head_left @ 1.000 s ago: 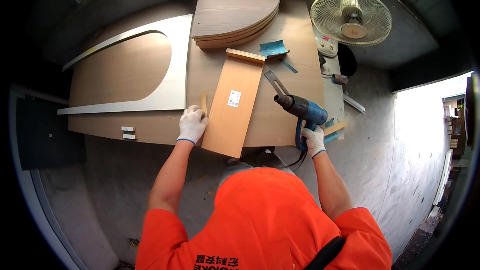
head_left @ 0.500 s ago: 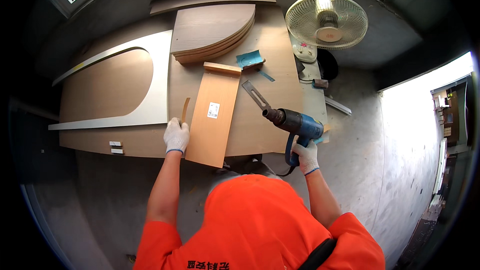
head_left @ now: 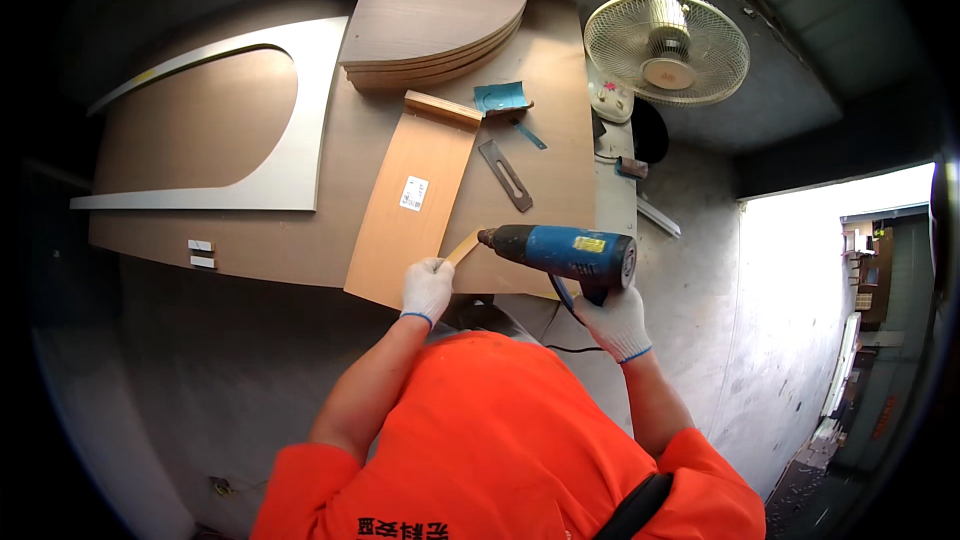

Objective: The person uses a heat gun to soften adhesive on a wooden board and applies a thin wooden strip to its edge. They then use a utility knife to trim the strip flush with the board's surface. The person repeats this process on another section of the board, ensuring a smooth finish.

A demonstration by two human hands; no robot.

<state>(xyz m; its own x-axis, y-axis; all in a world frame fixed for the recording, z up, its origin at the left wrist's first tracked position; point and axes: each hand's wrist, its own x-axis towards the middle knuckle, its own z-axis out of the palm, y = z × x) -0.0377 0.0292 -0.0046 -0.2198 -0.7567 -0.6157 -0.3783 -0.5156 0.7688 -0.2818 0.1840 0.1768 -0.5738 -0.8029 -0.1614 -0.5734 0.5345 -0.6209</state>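
My gloved left hand (head_left: 428,289) is closed on a thin tan edging strip (head_left: 462,247), whose free end points up to the right. Wrapped round the grip of a blue heat gun (head_left: 560,251) is my gloved right hand (head_left: 613,320). The gun's dark nozzle points left, close by the strip's free end; whether they touch I cannot tell. Left of the strip lies an orange-brown wood panel (head_left: 420,175) with a white label and a raised bar across its far end. A slotted metal plane blade (head_left: 506,177) lies flat on the table beyond the gun.
The large brown table (head_left: 560,70) bears a stack of curved boards (head_left: 435,30), a white frame with a rounded cutout (head_left: 305,140), a bent blue sheet (head_left: 502,98) and two small white blocks (head_left: 202,254). A fan (head_left: 667,47) stands at the far right. The gun's cord (head_left: 575,349) hangs below.
My left hand has carried the strip right, across the panel's near end. The heat gun has swung to point left toward it. The plane blade, earlier by the nozzle, now lies apart from it.
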